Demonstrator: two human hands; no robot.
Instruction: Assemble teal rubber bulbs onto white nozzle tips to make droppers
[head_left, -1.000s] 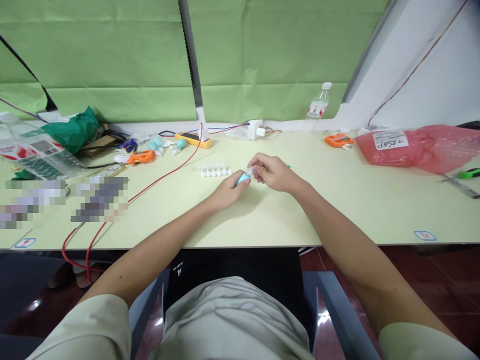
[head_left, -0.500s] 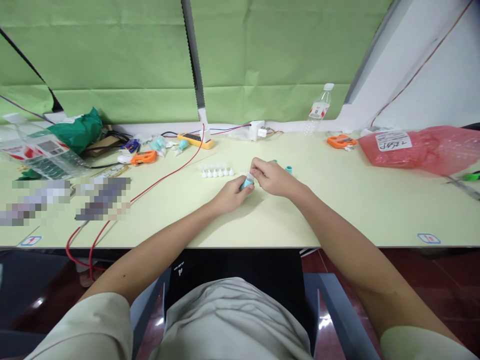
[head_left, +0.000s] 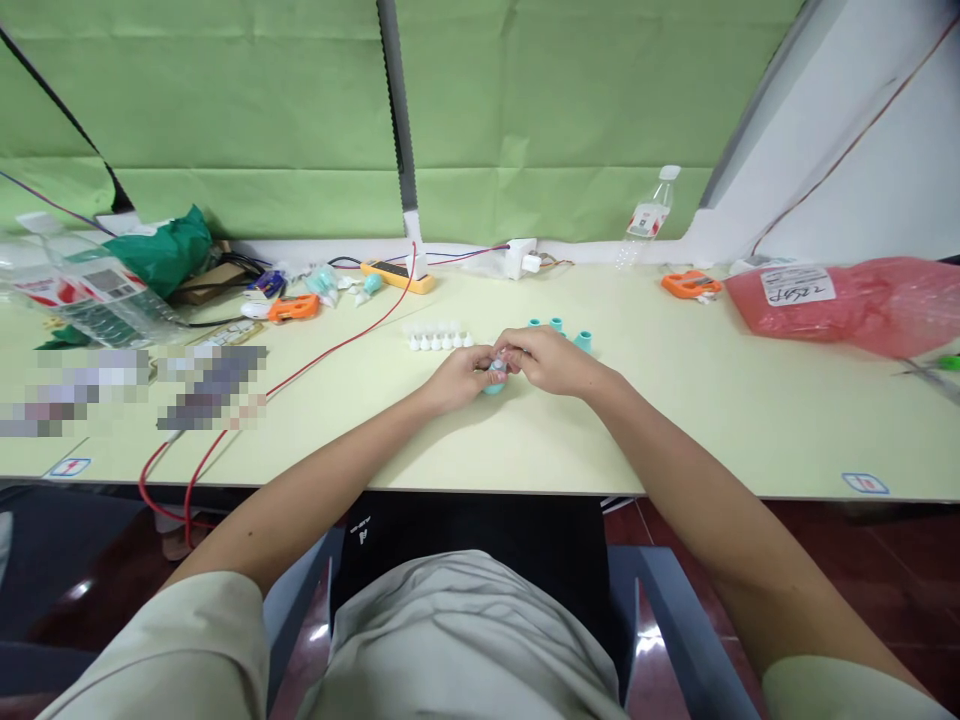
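Note:
My left hand (head_left: 459, 380) is closed around a small light-blue bottle (head_left: 493, 386), held just above or on the table. At the bottle's top the fingers of my right hand (head_left: 551, 362) are pinched together, touching the left fingertips. A whitish bit shows between the fingers, too small and covered to name. Behind my left hand stand several small white nozzle-like pieces (head_left: 439, 342) in a row, with clear parts (head_left: 431, 327) behind them. Several teal caps (head_left: 583, 341) stand beyond my right hand, some partly hidden by it.
Along the back lie a yellow multimeter (head_left: 401, 276), orange-handled tools (head_left: 295, 307) (head_left: 691, 285) and a white plug (head_left: 523, 259). A plastic bottle (head_left: 648, 222) stands at the wall. To the right is a red bag (head_left: 855, 300); a red cable (head_left: 330, 355) crosses the left side.
My right hand has come down and closer to my left, and the fingertips now meet over the bottle's top. More teal caps show behind the right hand. The view has shifted slightly.

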